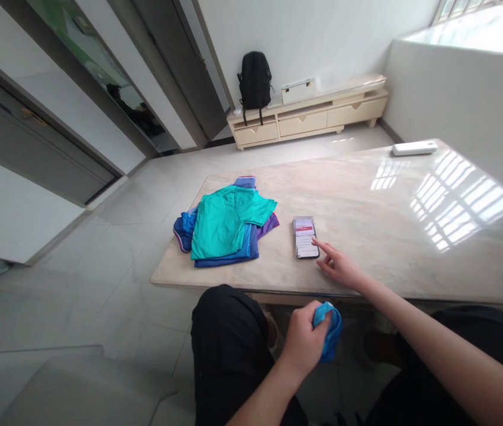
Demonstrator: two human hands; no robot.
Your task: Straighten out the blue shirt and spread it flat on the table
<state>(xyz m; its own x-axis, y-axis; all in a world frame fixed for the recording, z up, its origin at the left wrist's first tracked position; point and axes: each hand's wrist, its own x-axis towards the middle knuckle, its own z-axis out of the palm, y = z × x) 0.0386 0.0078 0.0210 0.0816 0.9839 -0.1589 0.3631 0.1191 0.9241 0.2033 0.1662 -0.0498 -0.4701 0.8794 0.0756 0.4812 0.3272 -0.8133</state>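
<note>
A smartphone lies flat on the marble-look table with its screen lit and partly blurred out. Over its right edge reaches my right hand, fingers stretched out, the index fingertip at or just above the screen. Below the table edge, between my knees, my left hand is closed around a bunched blue cloth; what kind of cloth it is I cannot tell. To the left of the phone, a teal T-shirt tops a loose pile of blue and purple clothes.
The table reflects window light on its right side. A white oblong device lies at its far right edge. Against the wall stands a low cabinet bearing a black backpack and a white box. My knees are close under the table edge.
</note>
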